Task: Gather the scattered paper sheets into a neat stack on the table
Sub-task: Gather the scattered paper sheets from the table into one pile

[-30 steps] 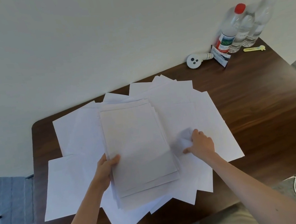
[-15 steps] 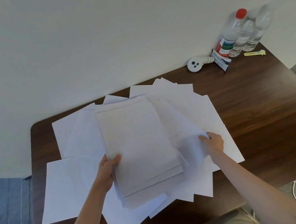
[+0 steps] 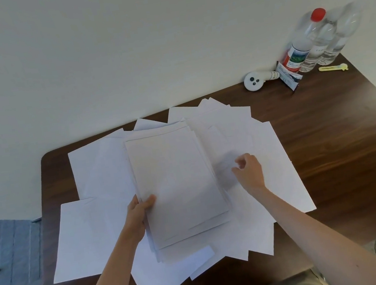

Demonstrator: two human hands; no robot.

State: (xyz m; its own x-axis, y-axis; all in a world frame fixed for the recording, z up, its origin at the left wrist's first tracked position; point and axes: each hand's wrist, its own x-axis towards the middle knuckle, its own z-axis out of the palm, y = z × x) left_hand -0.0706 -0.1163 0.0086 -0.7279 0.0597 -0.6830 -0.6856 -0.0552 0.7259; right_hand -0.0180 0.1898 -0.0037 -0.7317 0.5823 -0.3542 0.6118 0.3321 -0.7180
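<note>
Head view: left hand (image 3: 138, 210) grips the paper stack (image 3: 179, 187) at its left edge, thumb on top, fingers under. The stack lies mid-desk on top of loose sheets (image 3: 93, 234) fanned out toward the left, front and right edges of the desk (image 3: 342, 155). Right hand (image 3: 250, 172) is over the sheets just right of the stack, fingers loosely curled; can't tell if it pinches paper. Three clear bottles (image 3: 313, 43) stand at the far right corner, one red-capped, contents unclear.
</note>
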